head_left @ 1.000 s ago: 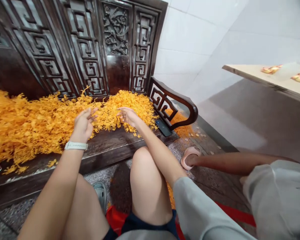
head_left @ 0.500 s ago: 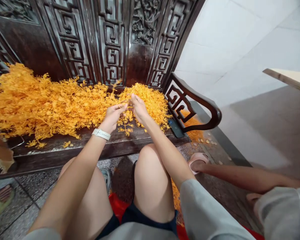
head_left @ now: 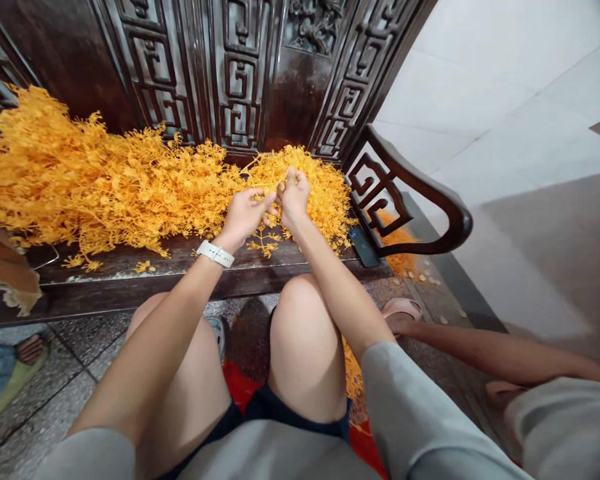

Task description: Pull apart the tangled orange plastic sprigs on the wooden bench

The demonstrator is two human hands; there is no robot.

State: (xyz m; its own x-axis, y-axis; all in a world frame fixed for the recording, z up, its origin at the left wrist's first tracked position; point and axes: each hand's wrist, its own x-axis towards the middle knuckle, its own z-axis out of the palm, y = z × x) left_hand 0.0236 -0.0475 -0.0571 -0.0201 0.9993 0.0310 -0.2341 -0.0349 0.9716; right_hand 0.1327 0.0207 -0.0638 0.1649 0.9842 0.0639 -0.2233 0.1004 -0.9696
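Note:
Over the bench, both my hands meet at a thin yellow-orange plastic flower sprig (head_left: 266,185). My left hand (head_left: 245,217), with a white watch on the wrist, has thumb and fingers pinched near it. My right hand (head_left: 295,199) is closed with curled fingers at the sprig's other side; the exact grip is partly hidden. A big heap of yellow sprigs (head_left: 105,187) spreads to the left. Behind and right of my hands lies a smaller yellow pile (head_left: 327,190). One loose sprig (head_left: 265,244) lies at the bench's front below my hands.
The dark wooden bench (head_left: 180,283) has a carved back and a curved armrest (head_left: 430,179). A phone (head_left: 364,248) lies beside the armrest. Torn cardboard (head_left: 10,270) is at the left. Orange bits (head_left: 400,243) litter the floor. Another person's leg (head_left: 490,350) extends at right.
My view has shifted, so the bench sits higher and further right. My right fingers have curled in more, and the hands remain close together at the sprig.

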